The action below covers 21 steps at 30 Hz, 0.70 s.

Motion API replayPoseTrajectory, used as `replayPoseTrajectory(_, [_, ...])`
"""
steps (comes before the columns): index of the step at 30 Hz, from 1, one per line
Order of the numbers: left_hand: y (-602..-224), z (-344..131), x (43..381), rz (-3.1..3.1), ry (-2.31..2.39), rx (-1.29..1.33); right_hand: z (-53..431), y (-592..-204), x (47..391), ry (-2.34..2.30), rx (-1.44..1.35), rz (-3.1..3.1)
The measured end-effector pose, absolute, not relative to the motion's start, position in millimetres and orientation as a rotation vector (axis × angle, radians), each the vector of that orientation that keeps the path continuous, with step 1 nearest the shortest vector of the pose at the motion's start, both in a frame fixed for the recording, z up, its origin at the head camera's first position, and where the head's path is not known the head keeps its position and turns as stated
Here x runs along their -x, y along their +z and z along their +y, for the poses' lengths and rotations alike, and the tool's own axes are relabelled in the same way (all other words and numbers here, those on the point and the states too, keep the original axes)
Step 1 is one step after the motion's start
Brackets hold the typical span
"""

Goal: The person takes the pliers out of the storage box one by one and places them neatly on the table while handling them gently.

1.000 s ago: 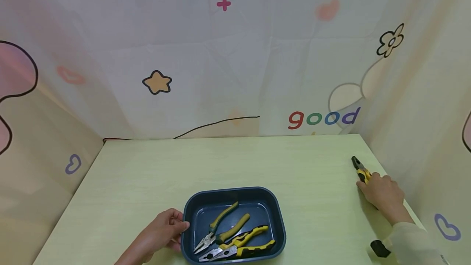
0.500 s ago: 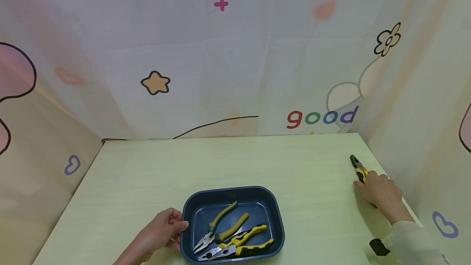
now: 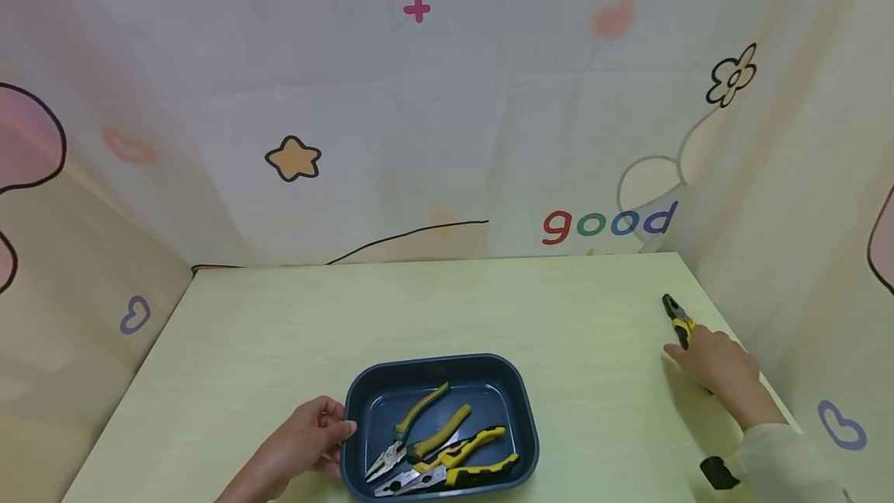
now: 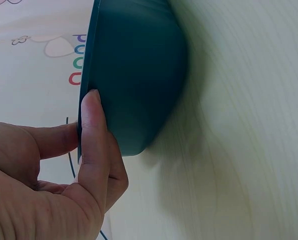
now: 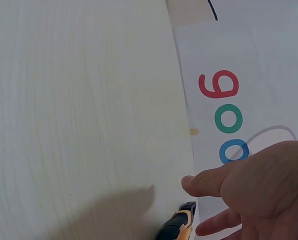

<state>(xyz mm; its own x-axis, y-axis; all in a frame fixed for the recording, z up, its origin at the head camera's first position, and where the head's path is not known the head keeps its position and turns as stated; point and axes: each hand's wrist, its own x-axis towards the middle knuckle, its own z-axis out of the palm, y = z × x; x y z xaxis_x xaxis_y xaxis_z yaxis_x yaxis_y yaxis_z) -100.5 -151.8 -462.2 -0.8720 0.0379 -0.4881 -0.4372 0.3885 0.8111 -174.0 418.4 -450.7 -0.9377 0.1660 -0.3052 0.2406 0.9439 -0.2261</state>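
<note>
While pinched at the rim by the left hand [image 3: 310,437], listed first: dark blue tray [image 3: 433,371], upright on the pale surface [image 3: 559,309]. Left hand: clamped on the tray, thumb inside the rim, fingers against the outer wall. Contents: olive-handled pliers [image 3: 438,435], handles spread; yellow-and-black pliers [image 3: 483,475], overlapping beside them; exact count unclear.

Outlying item: lone pliers [image 3: 679,322], dark-nosed, yellow and black, near the right edge of the surface, well apart from the tray, nose toward the back. Right hand [image 3: 719,363]: over the handles, thumb well apart from the nearest visible fingers, no closed hold showing; contact with the handles not possible to tell.

Step in hand, by judgement: gathering of pliers into the tray, probably at the pick-up of the outlying pair. Next move, if so: thumb brought in against the handles, a clean lift, a carry leftward over the rim, a lowering beside the rest, tray kept steady throughout.
</note>
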Motion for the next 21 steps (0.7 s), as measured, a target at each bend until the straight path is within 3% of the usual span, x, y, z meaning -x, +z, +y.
replayPoseTrajectory(21, [-464.2,-148.8,100.9,2.246,1.479,0.373,392.1,-432.0,162.7,-0.327,-0.151,2.923])
